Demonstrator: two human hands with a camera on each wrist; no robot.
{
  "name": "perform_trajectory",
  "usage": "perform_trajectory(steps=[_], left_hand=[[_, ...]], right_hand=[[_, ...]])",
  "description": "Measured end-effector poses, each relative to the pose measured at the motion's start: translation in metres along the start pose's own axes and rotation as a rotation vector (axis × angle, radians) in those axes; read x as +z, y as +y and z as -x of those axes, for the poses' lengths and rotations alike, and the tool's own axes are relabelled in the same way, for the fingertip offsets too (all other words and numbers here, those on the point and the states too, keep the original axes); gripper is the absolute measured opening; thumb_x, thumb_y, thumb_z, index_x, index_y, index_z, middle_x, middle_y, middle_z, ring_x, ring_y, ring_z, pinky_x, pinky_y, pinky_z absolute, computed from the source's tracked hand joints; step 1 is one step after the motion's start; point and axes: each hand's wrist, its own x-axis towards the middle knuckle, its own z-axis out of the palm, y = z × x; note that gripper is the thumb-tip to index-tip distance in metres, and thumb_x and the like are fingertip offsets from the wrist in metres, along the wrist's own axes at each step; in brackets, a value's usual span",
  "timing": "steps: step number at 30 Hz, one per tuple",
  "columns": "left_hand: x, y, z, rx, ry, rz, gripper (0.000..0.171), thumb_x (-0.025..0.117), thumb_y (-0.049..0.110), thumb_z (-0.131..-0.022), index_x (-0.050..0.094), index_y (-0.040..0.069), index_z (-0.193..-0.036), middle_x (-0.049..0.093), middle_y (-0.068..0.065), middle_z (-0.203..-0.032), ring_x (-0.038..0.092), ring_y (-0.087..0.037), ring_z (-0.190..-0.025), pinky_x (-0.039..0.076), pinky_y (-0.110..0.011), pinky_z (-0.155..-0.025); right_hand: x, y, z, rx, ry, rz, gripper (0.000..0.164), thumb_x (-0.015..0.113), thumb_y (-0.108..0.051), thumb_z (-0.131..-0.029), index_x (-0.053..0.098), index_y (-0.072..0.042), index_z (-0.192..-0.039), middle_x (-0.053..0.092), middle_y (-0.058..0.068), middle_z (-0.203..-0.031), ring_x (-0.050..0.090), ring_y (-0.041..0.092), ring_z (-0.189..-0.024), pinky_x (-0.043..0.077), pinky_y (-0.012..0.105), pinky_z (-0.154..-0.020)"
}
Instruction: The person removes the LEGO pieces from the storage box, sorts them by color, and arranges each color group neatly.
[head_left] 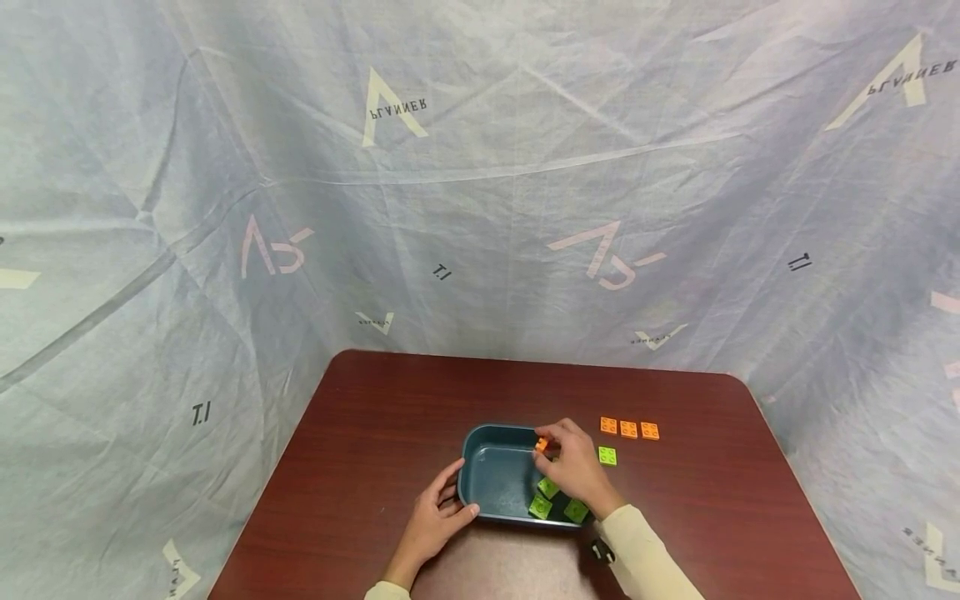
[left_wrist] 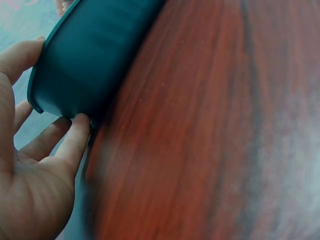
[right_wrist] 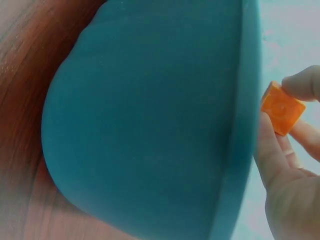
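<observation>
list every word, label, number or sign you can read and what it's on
"PLANNER": grey cloth, more than once
"T.I": same cloth, more than once
Pink marks on it: letters unclear
Small lower print on it: too small
Blue tray, blocks: no text seen

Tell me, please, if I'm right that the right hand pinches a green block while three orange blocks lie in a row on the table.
Not quite: the right wrist view shows the right hand pinching an orange block, not green; the three orange blocks do lie in a row.

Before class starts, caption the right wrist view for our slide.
Right hand pinching an orange block by the rim of a teal tray.
</observation>
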Motion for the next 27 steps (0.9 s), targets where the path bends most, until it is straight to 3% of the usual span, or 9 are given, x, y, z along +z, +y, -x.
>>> perform_trajectory(steps=[10, 15, 19, 23, 27], left_hand=[[0.001, 0.001, 0.0, -0.03, 0.001, 0.007, 0.082, 0.085, 0.018, -0.092, 0.043, 0.022, -0.162, 0.054, -0.024, -0.153, 0.059, -0.042, -0.136, 0.059, -0.025, -0.095], [0.0, 0.002, -0.001, -0.027, -0.001, 0.008, 0.082, 0.085, 0.018, -0.092, 0.043, 0.021, -0.163, 0.053, -0.024, -0.154, 0.059, -0.042, -0.136, 0.059, -0.026, -0.096], [0.0, 0.002, -0.001, -0.025, -0.001, 0.007, 0.083, 0.085, 0.019, -0.092, 0.043, 0.02, -0.163, 0.053, -0.024, -0.155, 0.059, -0.042, -0.136, 0.059, -0.026, -0.096], [0.0, 0.002, -0.001, -0.022, -0.003, 0.01, 0.082, 0.085, 0.018, -0.092, 0.042, 0.019, -0.163, 0.052, -0.025, -0.155, 0.058, -0.043, -0.137, 0.059, -0.026, -0.096], [0.0, 0.002, -0.001, -0.022, -0.005, 0.012, 0.082, 0.084, 0.015, -0.093, 0.042, 0.019, -0.163, 0.052, -0.025, -0.155, 0.058, -0.043, -0.137, 0.059, -0.026, -0.095]], right_hand=[[-0.007, -0.003, 0.002, 0.079, -0.021, -0.08, 0.041, 0.086, -0.004, -0.084, 0.076, -0.007, -0.124, 0.06, -0.002, -0.107, 0.068, 0.01, -0.094, 0.063, 0.028, -0.085], [-0.01, 0.0, 0.001, 0.056, -0.001, -0.069, 0.039, 0.086, -0.004, -0.083, 0.077, -0.007, -0.121, 0.064, -0.002, -0.109, 0.07, 0.012, -0.094, 0.062, 0.025, -0.085], [-0.014, 0.002, 0.001, 0.03, 0.015, -0.065, 0.039, 0.087, -0.004, -0.084, 0.078, -0.008, -0.121, 0.069, -0.001, -0.112, 0.074, 0.018, -0.1, 0.064, 0.029, -0.087], [-0.02, 0.003, 0.003, 0.027, 0.022, -0.075, 0.042, 0.086, -0.001, -0.084, 0.077, -0.01, -0.123, 0.073, 0.002, -0.118, 0.077, 0.021, -0.099, 0.065, 0.035, -0.082], [-0.027, 0.006, 0.004, 0.03, 0.024, -0.038, 0.043, 0.085, -0.001, -0.087, 0.076, -0.011, -0.127, 0.074, 0.006, -0.122, 0.077, 0.021, -0.094, 0.064, 0.031, -0.075]])
